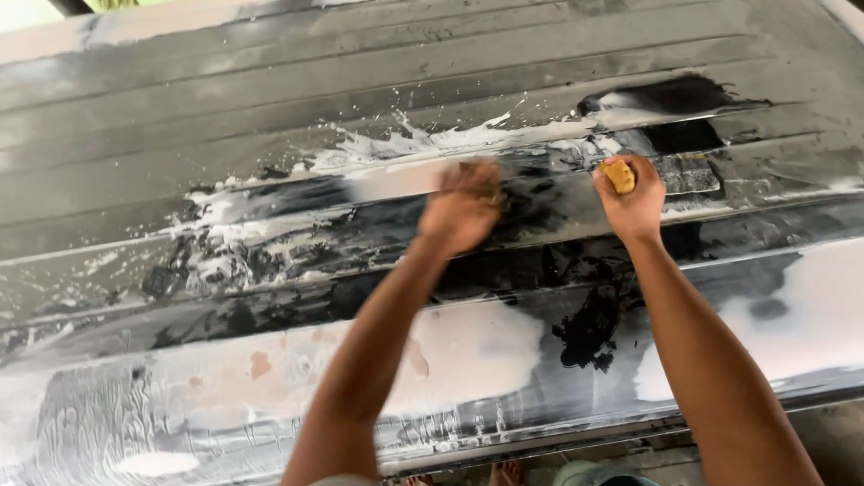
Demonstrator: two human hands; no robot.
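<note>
A small yellow sponge (618, 175) is sitting inside the right hand (633, 196), with the fingers curled tight around it so only its top is peeking out. The right hand is pressing it down on a big ribbed metal panel (270, 108), right next to a dark grey sanding sheet (688, 174) that is lying flat on the panel, just beside the hand. The left hand (462, 205) is looking blurry; it is closed into a loose fist and touching the panel near the middle, and it is too fuzzy to tell if anything is in that grip. White foamy water (405, 146) is spreading across the ridges above and to the left of both hands, with dark wet patches (589, 328) below them. Both bare arms are reaching up from the bottom edge. Under the panel's near edge, some toes (506, 472) are showing on the floor.
</note>
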